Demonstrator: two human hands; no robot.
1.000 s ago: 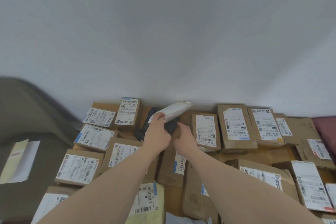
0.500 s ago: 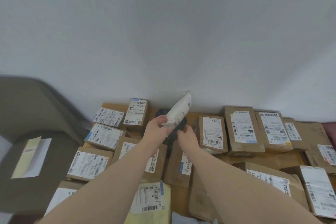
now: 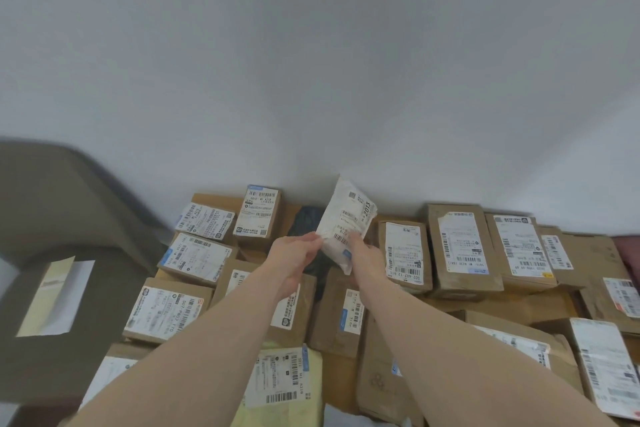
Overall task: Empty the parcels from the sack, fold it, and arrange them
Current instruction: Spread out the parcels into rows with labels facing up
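Note:
A small white soft parcel [image 3: 347,218] with a printed label stands nearly upright in the air, label toward me, in front of the wall. My left hand [image 3: 292,258] pinches its lower left edge. My right hand [image 3: 363,253] grips its lower right part, thumb on the label. Below it lies a dark plastic-wrapped parcel [image 3: 304,224] among brown cardboard parcels [image 3: 460,250] laid in rows with labels up. No sack shows in this view.
A pale yellow soft parcel [image 3: 287,388] lies near the bottom edge. A dark grey-brown piece of furniture [image 3: 52,204] with papers [image 3: 55,295] on it stands at the left. A white wall rises right behind the parcels. A dark red object [image 3: 628,250] sits at the far right.
The white parcel has swung from lying sideways to nearly upright with its label facing me, and my right hand has come up off the boxes and taken hold of it.

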